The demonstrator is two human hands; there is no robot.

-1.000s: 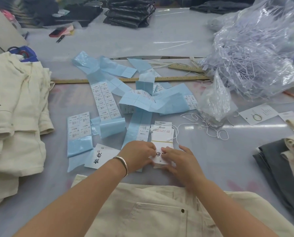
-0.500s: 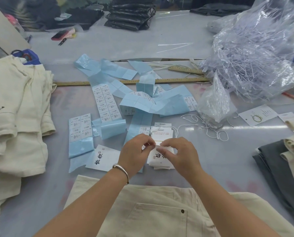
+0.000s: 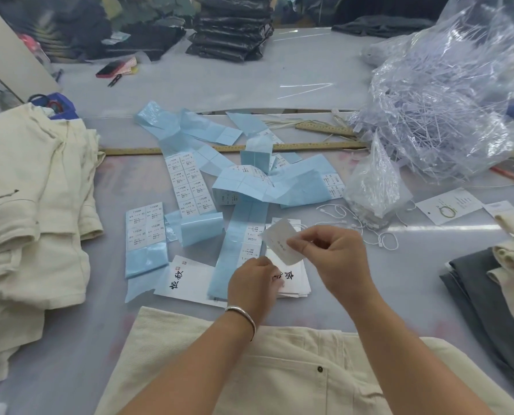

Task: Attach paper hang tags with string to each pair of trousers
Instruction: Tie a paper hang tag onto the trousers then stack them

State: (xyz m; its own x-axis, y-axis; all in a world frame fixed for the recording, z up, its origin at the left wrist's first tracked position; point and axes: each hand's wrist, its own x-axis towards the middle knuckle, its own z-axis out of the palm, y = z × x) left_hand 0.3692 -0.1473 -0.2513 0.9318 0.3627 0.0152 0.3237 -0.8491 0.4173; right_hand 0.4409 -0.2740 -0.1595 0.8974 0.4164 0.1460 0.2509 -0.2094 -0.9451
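Cream trousers (image 3: 279, 363) lie flat on the table (image 3: 70, 339) right in front of you, waistband facing the clutter. Your right hand (image 3: 336, 259) has a small white hang tag (image 3: 279, 239) lifted off the table, grip pinching its lower right edge between thumb and fingers. Your left hand (image 3: 254, 284) rests on the stack of hang tags (image 3: 294, 277) just below it, fingers curled at the top tag; whether that grip actually pinches it, I can't tell. Loose white strings (image 3: 369, 232) sit near the small clear bag (image 3: 372, 187), and blue label strips (image 3: 249, 187) sprawl beyond.
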